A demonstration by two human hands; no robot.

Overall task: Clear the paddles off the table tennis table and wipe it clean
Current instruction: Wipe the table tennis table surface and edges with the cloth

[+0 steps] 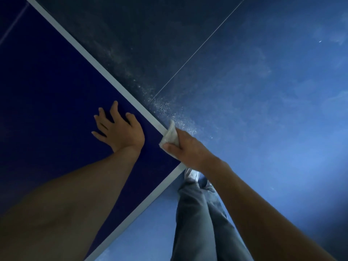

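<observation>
Head view, looking steeply down at one corner of the dark blue table tennis surface, which fills the left half of the frame. A white border runs along its edge and turns at the corner near the lower middle.

A small white cloth sits right on that border, just up from the corner. Your right hand grasps it, fingers and thumb curled round the bunched fabric, and the hand hangs partly out past the edge.

Your left hand lies flat on the surface just beside the cloth, released, fingers spread, holding nothing. Both forearms reach in from the bottom of the frame.

Beyond the edge is a blue tiled floor with a thin pale seam and a scatter of pale speckles close to the border. Below the corner you can see your jeans and a light shoe.
</observation>
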